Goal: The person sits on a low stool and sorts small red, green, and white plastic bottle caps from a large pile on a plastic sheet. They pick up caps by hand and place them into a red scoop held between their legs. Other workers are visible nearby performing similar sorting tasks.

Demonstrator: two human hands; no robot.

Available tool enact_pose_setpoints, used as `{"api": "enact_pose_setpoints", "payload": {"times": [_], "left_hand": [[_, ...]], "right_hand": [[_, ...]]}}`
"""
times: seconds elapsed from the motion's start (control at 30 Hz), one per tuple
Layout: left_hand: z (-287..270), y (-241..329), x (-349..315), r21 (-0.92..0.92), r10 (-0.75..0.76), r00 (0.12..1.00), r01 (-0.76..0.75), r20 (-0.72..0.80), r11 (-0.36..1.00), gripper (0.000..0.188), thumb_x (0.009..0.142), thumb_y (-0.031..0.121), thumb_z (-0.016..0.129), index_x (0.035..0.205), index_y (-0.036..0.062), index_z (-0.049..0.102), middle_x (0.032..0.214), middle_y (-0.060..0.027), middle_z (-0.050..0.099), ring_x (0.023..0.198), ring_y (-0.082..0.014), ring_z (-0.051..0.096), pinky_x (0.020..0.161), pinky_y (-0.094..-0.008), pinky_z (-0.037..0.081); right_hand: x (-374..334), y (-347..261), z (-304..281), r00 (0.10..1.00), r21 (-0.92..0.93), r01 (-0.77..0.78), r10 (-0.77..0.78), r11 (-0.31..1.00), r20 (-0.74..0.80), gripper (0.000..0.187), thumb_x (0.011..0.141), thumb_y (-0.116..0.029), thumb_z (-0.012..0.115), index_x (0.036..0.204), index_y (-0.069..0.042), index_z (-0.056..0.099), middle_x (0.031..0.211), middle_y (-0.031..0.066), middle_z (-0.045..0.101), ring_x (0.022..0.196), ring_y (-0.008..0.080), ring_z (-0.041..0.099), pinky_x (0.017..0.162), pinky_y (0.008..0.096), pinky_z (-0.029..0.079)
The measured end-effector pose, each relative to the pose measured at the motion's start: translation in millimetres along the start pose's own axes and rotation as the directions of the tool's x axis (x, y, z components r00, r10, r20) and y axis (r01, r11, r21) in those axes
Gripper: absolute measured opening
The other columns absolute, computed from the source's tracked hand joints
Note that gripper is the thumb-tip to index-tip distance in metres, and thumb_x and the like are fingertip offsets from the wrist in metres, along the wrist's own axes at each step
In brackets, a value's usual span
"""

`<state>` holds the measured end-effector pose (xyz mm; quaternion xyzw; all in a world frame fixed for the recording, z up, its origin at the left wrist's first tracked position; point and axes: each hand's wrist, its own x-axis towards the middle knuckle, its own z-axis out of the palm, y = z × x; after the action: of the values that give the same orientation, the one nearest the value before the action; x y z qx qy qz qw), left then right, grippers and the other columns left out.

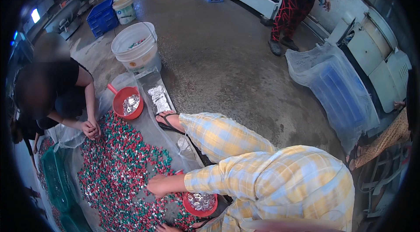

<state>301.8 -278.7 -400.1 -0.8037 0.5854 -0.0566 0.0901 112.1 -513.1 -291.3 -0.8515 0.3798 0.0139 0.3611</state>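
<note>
A wide spread of small red, green and white pieces (127,166) covers a pale sheet on the floor. My right hand (162,185) reaches down into its near side, fingers bent downward; what they hold, if anything, is hidden. At the bottom edge, my left hand (168,228) rests on the pieces with fingers stretched out, mostly cut off by the frame. Beside my right hand, near my feet, stands a red plastic dipper (187,211) holding shiny metal pieces. A second red dipper (139,111), also with shiny pieces, sits farther off.
Across the spread a crouching person (65,83) holds both hands together over the pieces. A white bucket (138,59), green netting (61,188) and a blue crate (99,17) lie around. Another person (291,17) stands at the back. Plastic-wrapped blue bins (339,85) stand right.
</note>
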Motion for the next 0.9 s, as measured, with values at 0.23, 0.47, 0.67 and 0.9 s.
{"api": "enact_pose_setpoints", "payload": {"times": [0.23, 0.47, 0.67, 0.9], "left_hand": [[-11.5, 84.9, -72.9, -0.3, 0.408, 0.913, -0.387, 0.008, 0.872, 0.037, 0.077, 0.024, 0.054, 0.112, 0.0126, 0.056, 0.122, -0.0159, 0.049, 0.113, -0.0384, 0.043, 0.097, -0.056, 0.027], [39.5, 21.4, -66.3, -0.226, 0.025, 0.999, -0.014, 0.046, 0.974, 0.031, 0.078, 0.021, 0.053, 0.108, 0.0145, 0.06, 0.118, -0.0123, 0.053, 0.113, -0.0335, 0.046, 0.095, -0.0535, 0.031], [-32.8, -29.3, -56.7, -0.243, -0.205, 0.967, 0.165, -0.149, 0.956, 0.018, 0.074, 0.015, 0.06, 0.091, 0.0129, 0.067, 0.085, -0.0126, 0.057, 0.082, -0.0328, 0.056, 0.069, -0.0423, 0.045], [-32.2, 35.6, -89.9, -0.676, -0.072, 0.98, 0.181, 0.186, 0.715, 0.021, 0.071, 0.018, 0.068, 0.088, 0.0066, 0.065, 0.084, -0.0136, 0.063, 0.084, -0.031, 0.06, 0.073, -0.0404, 0.048]], "right_hand": [[-60.6, -21.0, -31.5, 0.988, -0.057, 0.13, -0.134, 0.99, -0.073, 0.028, 0.065, -0.023, 0.07, 0.083, -0.002, 0.066, 0.082, 0.0135, 0.066, 0.079, 0.031, 0.064, 0.067, 0.0433, 0.052], [-120.6, -18.8, -97.8, 0.959, -0.187, 0.235, -0.258, 0.954, -0.116, 0.037, 0.066, -0.028, 0.068, 0.097, -0.009, 0.063, 0.089, 0.015, 0.064, 0.087, 0.0328, 0.062, 0.074, 0.0474, 0.049], [-213.4, 18.8, -163.6, 0.886, -0.371, -0.207, 0.013, 0.905, -0.463, 0.042, 0.072, -0.023, 0.069, 0.109, -0.007, 0.059, 0.106, 0.0125, 0.059, 0.101, 0.0306, 0.056, 0.081, 0.0405, 0.047], [-231.9, 80.0, -140.4, 0.902, -0.612, -0.252, -0.046, 0.749, -0.428, 0.038, 0.069, -0.021, 0.07, 0.103, -0.005, 0.059, 0.103, 0.0121, 0.056, 0.102, 0.0299, 0.052, 0.093, 0.0399, 0.038]]}}
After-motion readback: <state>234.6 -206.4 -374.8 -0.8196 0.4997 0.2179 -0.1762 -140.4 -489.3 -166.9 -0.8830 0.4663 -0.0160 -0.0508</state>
